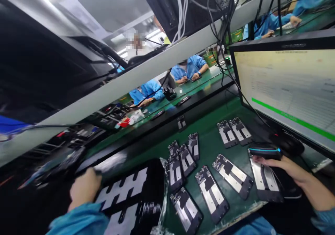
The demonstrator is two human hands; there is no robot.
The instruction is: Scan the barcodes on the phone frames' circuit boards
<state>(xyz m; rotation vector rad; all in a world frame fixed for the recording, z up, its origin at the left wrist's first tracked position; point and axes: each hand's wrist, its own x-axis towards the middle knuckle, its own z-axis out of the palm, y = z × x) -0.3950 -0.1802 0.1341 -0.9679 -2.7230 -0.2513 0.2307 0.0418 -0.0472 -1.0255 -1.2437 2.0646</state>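
Note:
My right hand [285,167] is wrapped round a black handheld barcode scanner [264,151] with a lit blue strip. Directly under the scanner lies an opened phone chassis [264,179], silver and black with a circuit board at its top end. To its left, another opened phone chassis [232,175] lies tilted on the green mat, and one more phone chassis [211,193] sits beside that. My left hand [86,188] is smeared by motion at the left edge of a black tray [154,193] with grey cut-out shapes; its fingers are not clear.
Several more opened phone chassis [185,160] lie grouped mid-mat, some overlapping. A monitor [288,88] with a green bar stands at the right, a dark mouse [288,144] below it. Cables [222,36] hang from a grey beam [157,71]. Co-workers in blue sit beyond.

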